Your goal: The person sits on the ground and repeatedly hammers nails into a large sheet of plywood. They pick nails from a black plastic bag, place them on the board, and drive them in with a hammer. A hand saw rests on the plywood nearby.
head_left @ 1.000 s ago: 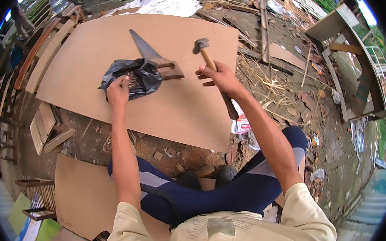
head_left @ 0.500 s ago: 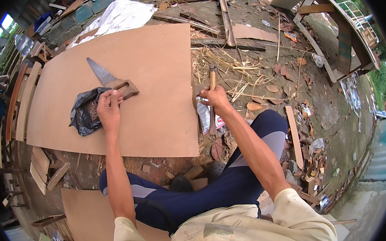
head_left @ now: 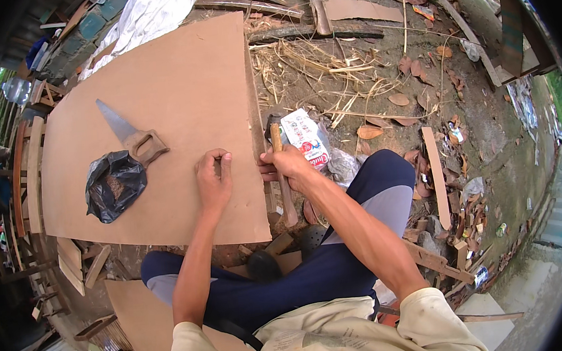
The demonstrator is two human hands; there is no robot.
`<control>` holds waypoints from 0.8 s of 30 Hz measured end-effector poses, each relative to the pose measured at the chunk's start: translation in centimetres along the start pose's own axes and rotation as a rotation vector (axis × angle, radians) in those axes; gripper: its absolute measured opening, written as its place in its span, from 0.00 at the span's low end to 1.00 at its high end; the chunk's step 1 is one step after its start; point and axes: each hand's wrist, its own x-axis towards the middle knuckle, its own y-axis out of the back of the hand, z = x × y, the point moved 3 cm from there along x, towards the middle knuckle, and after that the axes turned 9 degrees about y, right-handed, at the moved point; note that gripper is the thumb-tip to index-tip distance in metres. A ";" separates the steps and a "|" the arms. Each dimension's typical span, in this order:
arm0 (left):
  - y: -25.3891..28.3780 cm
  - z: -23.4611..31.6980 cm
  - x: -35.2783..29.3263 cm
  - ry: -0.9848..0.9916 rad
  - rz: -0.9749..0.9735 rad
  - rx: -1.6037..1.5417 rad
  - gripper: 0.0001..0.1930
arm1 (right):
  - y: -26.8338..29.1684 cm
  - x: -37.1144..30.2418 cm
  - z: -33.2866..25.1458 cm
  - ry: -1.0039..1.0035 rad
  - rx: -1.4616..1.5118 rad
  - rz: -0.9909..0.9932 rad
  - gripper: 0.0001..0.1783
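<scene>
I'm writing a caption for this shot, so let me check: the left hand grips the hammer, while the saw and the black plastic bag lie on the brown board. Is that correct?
Not quite: the right hand, not the left hand, grips the hammer, as the head view shows. The saw and the black plastic bag lie on the brown board.

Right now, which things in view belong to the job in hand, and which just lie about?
Apparently part of the work:
hammer, in the right hand
brown board, left hand over it
black bag of small brown pieces
possibly the handsaw, on the board

Seemingly lying about:
white cloth
dry straw
fallen leaves
red-and-white packaging
</scene>
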 end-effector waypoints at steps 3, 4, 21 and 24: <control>-0.6 0.0 0.4 0.027 -0.036 -0.020 0.09 | -0.2 -0.8 0.4 0.019 0.104 -0.018 0.05; -0.6 0.0 0.5 0.011 -0.041 -0.005 0.09 | -0.1 -0.8 0.6 0.033 0.092 -0.013 0.06; 0.7 1.5 -1.1 -0.366 -0.082 0.129 0.04 | 0.5 0.6 1.4 0.017 0.069 -0.036 0.13; 0.7 1.6 -1.3 -0.400 -0.046 0.133 0.05 | 0.3 0.4 1.3 0.036 0.038 -0.025 0.13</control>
